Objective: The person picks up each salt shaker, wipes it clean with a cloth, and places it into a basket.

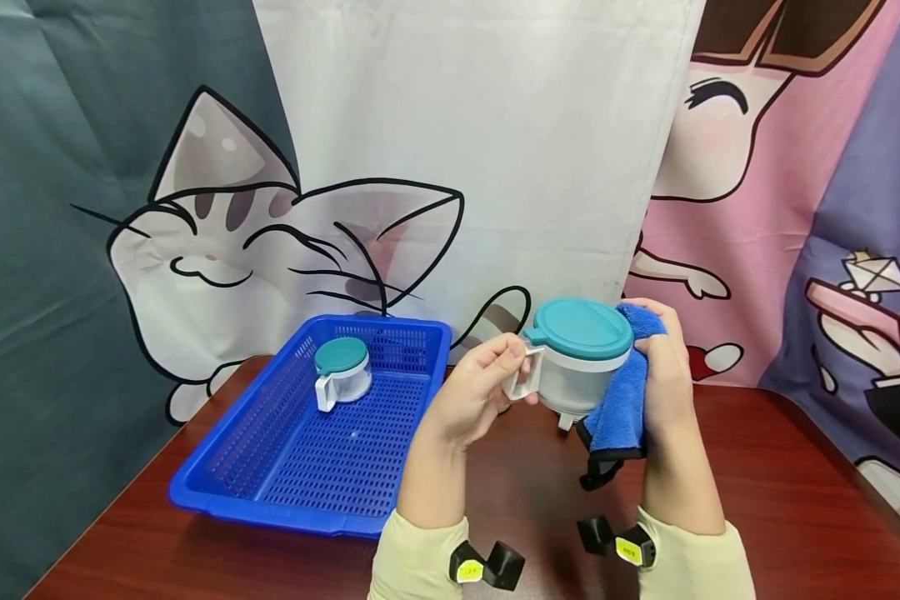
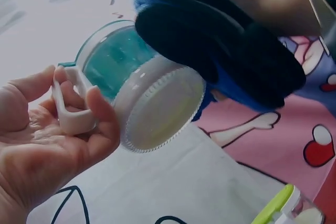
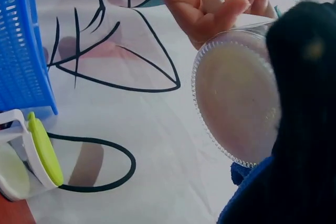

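A clear seasoning jar (image 1: 573, 379) with a teal lid (image 1: 583, 327) is held up above the table. My left hand (image 1: 483, 383) grips its white handle (image 2: 73, 116), with fingers curled round the loop. On the jar's other side, my right hand (image 1: 663, 367) holds a blue cloth (image 1: 621, 400) with black edging against the wall. The wrist views show the ribbed rim of the jar's base (image 2: 163, 108). In the right wrist view, the dark cloth edge (image 3: 304, 103) hides part of the jar and the right hand's fingers.
A blue plastic basket (image 1: 307, 521) stands on the left of the reddish-brown table (image 1: 795, 492). Inside it sits another teal-lidded jar (image 1: 352, 382). Behind the held jar, mostly hidden in the head view, is a jar with a lime-green lid (image 3: 44, 150). A cartoon-printed curtain (image 1: 487, 150) hangs behind.
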Demonstrator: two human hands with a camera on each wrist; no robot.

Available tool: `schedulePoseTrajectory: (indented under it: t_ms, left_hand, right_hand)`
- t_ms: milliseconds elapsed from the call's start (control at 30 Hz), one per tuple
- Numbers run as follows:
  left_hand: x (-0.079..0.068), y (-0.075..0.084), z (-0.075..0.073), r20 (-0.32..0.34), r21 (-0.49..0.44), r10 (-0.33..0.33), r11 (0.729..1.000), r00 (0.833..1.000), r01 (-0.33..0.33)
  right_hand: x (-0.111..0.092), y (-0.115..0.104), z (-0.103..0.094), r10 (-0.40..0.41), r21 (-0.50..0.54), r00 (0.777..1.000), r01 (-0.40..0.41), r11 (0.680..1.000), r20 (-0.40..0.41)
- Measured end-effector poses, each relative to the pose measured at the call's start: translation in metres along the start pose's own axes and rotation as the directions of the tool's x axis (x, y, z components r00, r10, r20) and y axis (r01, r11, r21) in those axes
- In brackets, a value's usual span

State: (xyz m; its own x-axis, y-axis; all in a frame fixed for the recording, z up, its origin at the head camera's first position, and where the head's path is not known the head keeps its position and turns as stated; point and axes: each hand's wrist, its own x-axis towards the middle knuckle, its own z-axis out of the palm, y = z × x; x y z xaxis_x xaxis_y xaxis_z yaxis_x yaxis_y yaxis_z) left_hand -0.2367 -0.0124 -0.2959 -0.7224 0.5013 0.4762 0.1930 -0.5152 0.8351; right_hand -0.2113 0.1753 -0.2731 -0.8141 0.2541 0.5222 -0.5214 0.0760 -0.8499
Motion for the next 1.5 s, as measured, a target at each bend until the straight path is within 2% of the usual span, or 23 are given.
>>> schedulePoseTrajectory:
  t_ms: [100,267,433,600,767,967,1067,1233,1333,1400,1500]
  left_hand:
    - [0.000,-0.002,-0.001,0.078,-0.025,0.027,0.999,0.997,-0.025]
    - [0.001,-0.006,-0.001,0.158,0.032,0.071,0.996,0.985,-0.077]
    - [0.004,-0.006,0.003,0.163,0.109,0.077,0.989,0.984,-0.096]
    - [0.005,-0.004,0.011,0.174,0.188,0.062,0.978,0.983,-0.095]
    - [0.005,-0.005,0.015,0.213,0.259,0.036,0.961,0.976,-0.092]
    - [0.005,-0.005,0.019,0.256,0.339,0.039,0.932,0.966,-0.128]
    - [0.004,-0.006,0.022,0.236,0.396,0.040,0.908,0.971,-0.134]
    - [0.005,-0.006,0.030,0.146,0.501,0.030,0.860,0.989,-0.100]
    - [0.005,-0.006,0.035,0.107,0.528,0.033,0.845,0.994,-0.085]
    - [0.005,-0.005,0.036,0.086,0.525,0.018,0.849,0.996,-0.060]
    - [0.003,-0.001,0.038,0.081,0.474,-0.022,0.880,0.996,-0.019]
  right_hand:
    - [0.001,0.001,0.000,-0.009,0.023,0.999,0.010,1.000,-0.046]
    - [-0.001,0.003,0.006,-0.009,0.028,0.988,0.014,1.000,-0.153]
    - [-0.003,0.004,0.012,-0.047,0.073,0.963,0.069,0.995,-0.266]
    - [-0.004,0.003,0.015,-0.062,0.145,0.939,0.116,0.983,-0.337]
    - [-0.004,0.002,0.015,-0.072,0.146,0.923,0.136,0.980,-0.377]
    - [-0.004,0.001,0.017,-0.106,0.117,0.897,0.171,0.978,-0.428]
    - [-0.003,0.002,0.018,-0.123,0.126,0.885,0.199,0.972,-0.449]
    - [-0.003,0.006,0.024,-0.139,0.164,0.857,0.250,0.954,-0.496]
    - [-0.002,0.008,0.026,-0.156,0.175,0.839,0.284,0.943,-0.522]
    - [-0.001,0.010,0.026,-0.186,0.161,0.822,0.316,0.935,-0.538]
    - [0.002,0.011,0.024,-0.241,0.144,0.798,0.377,0.915,-0.552]
